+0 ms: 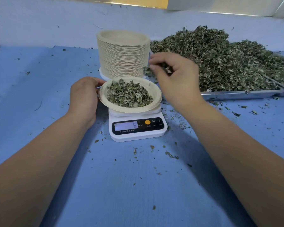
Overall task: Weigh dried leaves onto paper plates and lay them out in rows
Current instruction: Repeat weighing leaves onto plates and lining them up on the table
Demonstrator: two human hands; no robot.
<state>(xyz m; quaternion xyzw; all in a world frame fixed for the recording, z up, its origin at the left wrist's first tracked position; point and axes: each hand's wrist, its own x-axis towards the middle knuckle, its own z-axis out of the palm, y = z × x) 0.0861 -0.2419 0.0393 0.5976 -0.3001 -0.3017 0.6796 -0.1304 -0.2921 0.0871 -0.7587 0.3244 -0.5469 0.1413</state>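
A paper plate point(155, 94) sits on a small white scale point(138, 134) in the middle of my view. The plate holds a heap of dried leaves point(128, 94). The scale's screen shows a 6.

The left hand point(84, 95) is at the plate's 9 o'clock. Its thumb lies by the rim and its fingers go behind the plate where I can't see them, so I think it holds the rim.

The right hand point(175, 76) hangs just above the plate's 1 o'clock edge. Its fingers are bent and pinch a small bunch of leaves point(167, 69). That hand is blurry, so the bits are hard to tell apart.

At 12 o'clock from the scale stands a tall stack of plates point(123, 53). Its bottom is hidden behind the plate on the scale. At 2 o'clock a big pile of leaves point(220, 59) fills a metal tray point(239, 94), and the picture's right edge cuts it off. Leaf crumbs lie on the blue cloth point(105, 185) around the scale.
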